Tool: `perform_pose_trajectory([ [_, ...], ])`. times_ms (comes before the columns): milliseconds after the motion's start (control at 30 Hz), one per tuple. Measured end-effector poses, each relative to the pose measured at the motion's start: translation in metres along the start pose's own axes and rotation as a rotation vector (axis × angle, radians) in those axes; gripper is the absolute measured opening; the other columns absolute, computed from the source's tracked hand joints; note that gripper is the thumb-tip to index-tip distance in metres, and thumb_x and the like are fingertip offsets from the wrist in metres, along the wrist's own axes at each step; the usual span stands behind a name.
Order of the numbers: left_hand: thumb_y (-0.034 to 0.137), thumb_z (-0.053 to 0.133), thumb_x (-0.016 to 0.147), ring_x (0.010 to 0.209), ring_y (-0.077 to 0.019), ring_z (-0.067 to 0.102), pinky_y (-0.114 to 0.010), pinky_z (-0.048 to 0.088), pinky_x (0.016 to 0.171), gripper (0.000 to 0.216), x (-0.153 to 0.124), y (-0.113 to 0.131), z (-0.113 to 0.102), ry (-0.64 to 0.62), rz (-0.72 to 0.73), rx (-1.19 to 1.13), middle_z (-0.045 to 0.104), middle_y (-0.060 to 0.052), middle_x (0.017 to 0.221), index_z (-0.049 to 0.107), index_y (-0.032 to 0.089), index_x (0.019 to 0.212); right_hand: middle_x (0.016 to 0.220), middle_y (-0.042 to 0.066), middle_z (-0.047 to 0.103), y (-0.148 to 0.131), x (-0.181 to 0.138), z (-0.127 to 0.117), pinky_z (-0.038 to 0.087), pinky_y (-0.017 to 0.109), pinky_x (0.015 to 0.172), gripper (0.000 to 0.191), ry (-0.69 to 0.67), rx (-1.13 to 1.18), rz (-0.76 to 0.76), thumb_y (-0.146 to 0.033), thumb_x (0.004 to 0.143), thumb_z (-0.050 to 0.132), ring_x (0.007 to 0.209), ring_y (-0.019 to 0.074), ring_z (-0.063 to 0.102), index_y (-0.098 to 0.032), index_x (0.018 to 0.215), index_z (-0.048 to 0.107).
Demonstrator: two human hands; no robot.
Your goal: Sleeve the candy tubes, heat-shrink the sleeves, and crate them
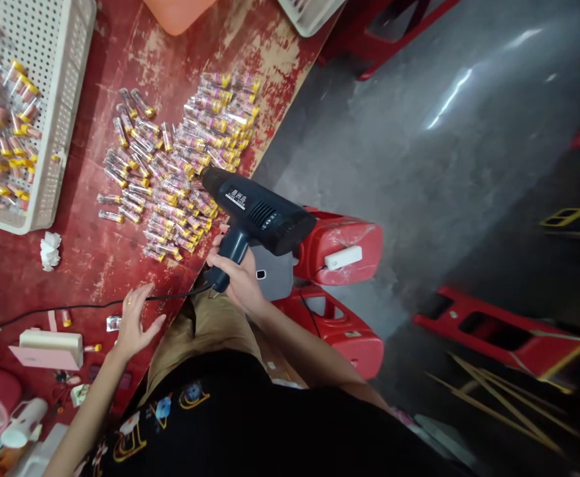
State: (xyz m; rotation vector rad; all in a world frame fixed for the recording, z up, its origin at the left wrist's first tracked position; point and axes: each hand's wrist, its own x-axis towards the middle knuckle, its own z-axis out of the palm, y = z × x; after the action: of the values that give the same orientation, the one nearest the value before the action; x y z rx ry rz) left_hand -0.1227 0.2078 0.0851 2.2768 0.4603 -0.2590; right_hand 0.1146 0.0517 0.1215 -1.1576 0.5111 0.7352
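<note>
My right hand is wrapped round the handle of a dark heat gun. Its nozzle points left over a spread of small clear-wrapped tubes with yellow caps on the red table. From the handle's base a black cord runs left across the table. Near that cord and the table's edge, my left hand has its fingers stretched apart and holds nothing. Whether it touches the cord is unclear. A small silvery packet lies just left of it.
A white perforated basket of similar tubes stands at the upper left, with crumpled tissue below it. A pale box sits at the lower left. Red stools stand on the grey floor to my right.
</note>
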Motion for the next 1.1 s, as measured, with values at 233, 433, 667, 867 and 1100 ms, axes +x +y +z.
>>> perform_pose_trajectory([
  [233,0.032,0.062,0.096,0.131,-0.0278,0.056,-0.051,0.040,0.115,0.052,-0.002,0.009,0.017,0.143,-0.060,-0.127,0.062,-0.013,0.139,0.050,0.024,0.146,0.097,-0.003,0.060,0.005,-0.017,-0.001,0.049,0.026,0.070,0.061,0.034,0.006,0.050,-0.022,0.063,0.085,0.076,0.0111,0.053,-0.032,0.119,0.063],
  [433,0.035,0.047,0.103,0.122,-0.0253,0.063,-0.048,0.047,0.111,0.034,-0.009,-0.007,0.036,0.212,-0.289,-0.187,0.070,-0.012,0.127,0.065,0.022,0.129,0.100,-0.003,0.057,0.002,-0.049,-0.018,0.048,0.024,0.063,0.061,0.032,-0.155,0.116,-0.024,0.067,0.085,0.073,0.0096,0.052,-0.031,0.122,0.059],
  [667,0.043,0.043,0.103,0.113,-0.0246,0.066,-0.044,0.049,0.107,0.038,-0.008,-0.033,0.021,0.436,-0.365,-0.226,0.072,-0.014,0.118,0.069,0.017,0.116,0.088,-0.002,0.059,0.005,-0.040,0.004,0.049,0.025,0.065,0.036,-0.110,-0.302,0.046,-0.030,0.067,0.083,0.071,0.0119,0.053,-0.024,0.093,0.059],
  [867,0.048,0.043,0.103,0.114,-0.0258,0.065,-0.044,0.049,0.107,0.043,-0.020,-0.049,0.000,0.448,-0.381,-0.162,0.070,-0.014,0.118,0.068,0.017,0.116,0.089,0.000,0.058,-0.010,-0.012,0.029,0.051,0.029,0.075,0.034,-0.290,-0.258,-0.086,-0.034,0.068,0.080,0.078,0.0132,0.054,-0.023,0.091,0.056],
  [1100,0.047,0.044,0.102,0.111,-0.0265,0.066,-0.044,0.051,0.104,0.040,-0.031,-0.054,-0.005,0.423,-0.406,-0.071,0.070,-0.013,0.115,0.069,0.018,0.113,0.083,-0.001,0.055,-0.010,0.000,0.045,0.050,0.031,0.078,0.035,-0.404,-0.208,-0.087,-0.043,0.071,0.081,0.075,0.0141,0.052,-0.024,0.082,0.054],
])
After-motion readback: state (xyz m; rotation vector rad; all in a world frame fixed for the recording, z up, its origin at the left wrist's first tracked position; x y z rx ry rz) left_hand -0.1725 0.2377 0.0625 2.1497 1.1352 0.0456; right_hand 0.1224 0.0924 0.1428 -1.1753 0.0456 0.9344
